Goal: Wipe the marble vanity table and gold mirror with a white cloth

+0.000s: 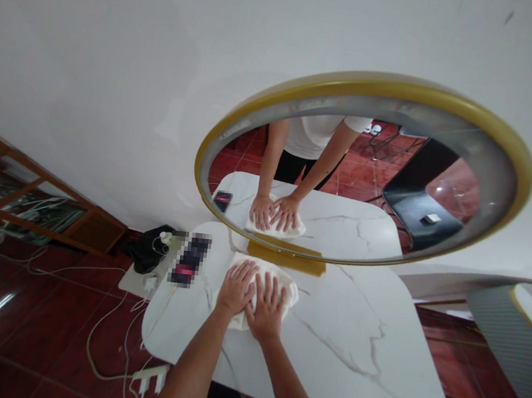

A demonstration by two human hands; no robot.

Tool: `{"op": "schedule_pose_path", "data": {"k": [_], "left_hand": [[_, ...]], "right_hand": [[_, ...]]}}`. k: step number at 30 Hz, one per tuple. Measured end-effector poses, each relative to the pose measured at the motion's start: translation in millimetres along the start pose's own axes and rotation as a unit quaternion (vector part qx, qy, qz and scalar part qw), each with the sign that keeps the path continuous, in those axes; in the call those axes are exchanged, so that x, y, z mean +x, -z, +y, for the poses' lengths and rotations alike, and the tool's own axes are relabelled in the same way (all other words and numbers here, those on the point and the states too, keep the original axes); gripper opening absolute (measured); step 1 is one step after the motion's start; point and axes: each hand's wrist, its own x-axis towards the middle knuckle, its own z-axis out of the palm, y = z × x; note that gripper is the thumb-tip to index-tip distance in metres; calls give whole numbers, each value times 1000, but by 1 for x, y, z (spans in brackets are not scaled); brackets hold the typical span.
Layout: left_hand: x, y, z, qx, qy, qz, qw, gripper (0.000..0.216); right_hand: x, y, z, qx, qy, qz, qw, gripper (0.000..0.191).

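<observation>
A folded white cloth lies on the white marble-patterned table, in front of a round mirror. My left hand presses flat on the cloth's left part, fingers stretched forward. Beside it, my right hand rests flat on the cloth with its fingers spread, the two hands touching near the thumbs. Part of the cloth is hidden beneath both palms. The mirror has a gold frame and a gold base, and it reflects both hands on the cloth.
A blurred-out dark device lies at the table's left edge. Cables and a power strip are at the left, over the red tiled floor. A wooden cabinet stands far left, a ribbed grey stool-like piece at right.
</observation>
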Motion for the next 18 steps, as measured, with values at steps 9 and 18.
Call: {"op": "schedule_pose_path", "data": {"k": [9, 18], "left_hand": [[-34, 3, 31, 16, 14, 10, 1000, 53], [-83, -3, 86, 20, -36, 5, 999, 56]], "right_hand": [[-37, 9, 12, 4, 24, -2, 1000, 70], [-105, 30, 50, 24, 10, -26, 999, 56]]}}
